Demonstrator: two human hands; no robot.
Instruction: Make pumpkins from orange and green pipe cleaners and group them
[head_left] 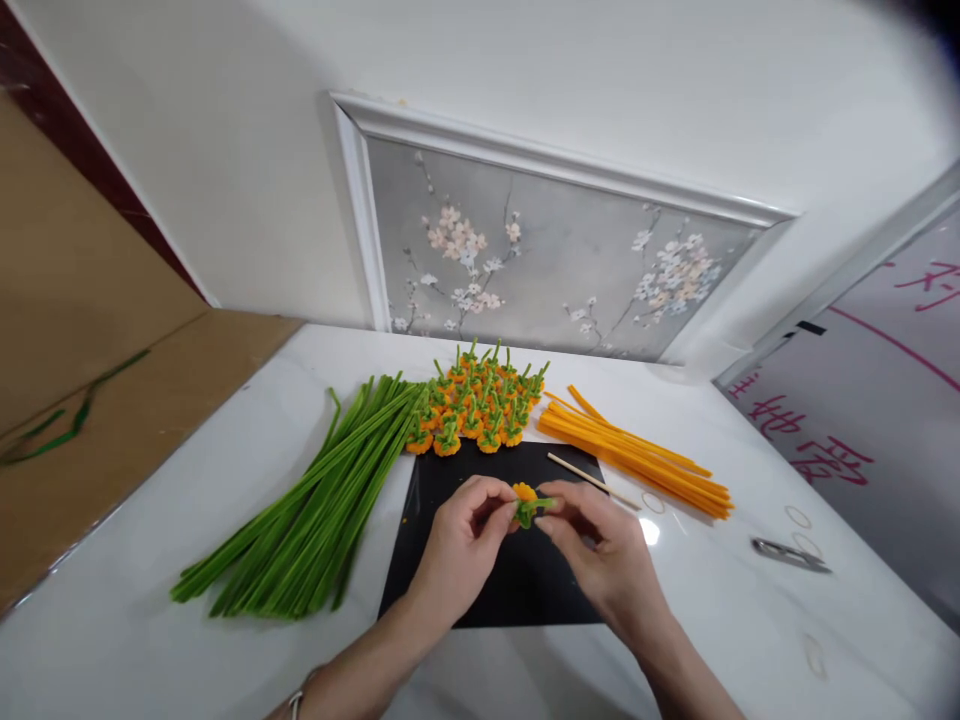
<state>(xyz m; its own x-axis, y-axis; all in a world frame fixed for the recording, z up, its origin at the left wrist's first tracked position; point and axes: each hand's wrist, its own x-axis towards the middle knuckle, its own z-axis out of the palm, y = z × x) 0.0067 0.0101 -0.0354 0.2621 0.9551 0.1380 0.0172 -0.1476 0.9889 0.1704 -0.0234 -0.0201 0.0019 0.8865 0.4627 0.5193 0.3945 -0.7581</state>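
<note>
Between my two hands, above a black mat [495, 590], is a small pipe-cleaner pumpkin [524, 492], orange with green on top. My left hand [472, 525] pinches its left side between thumb and fingers. On the right, my right hand [596, 530] pinches the green stem end. Beyond the mat stand several finished-looking orange pumpkins [484, 405] with green stems. A bundle of green pipe cleaners [307, 520] lies to the left. Orange pipe cleaners [637, 450] lie to the right. A thin wooden stick [592, 480] rests across the mat's right edge.
Nail clippers [791, 553] lie at the right, with several rubber bands [798, 517] around them. Brown cardboard [150, 420] covers the left side. A framed floral panel [562, 250] is on the wall behind, and a whiteboard [885, 400] stands at the right.
</note>
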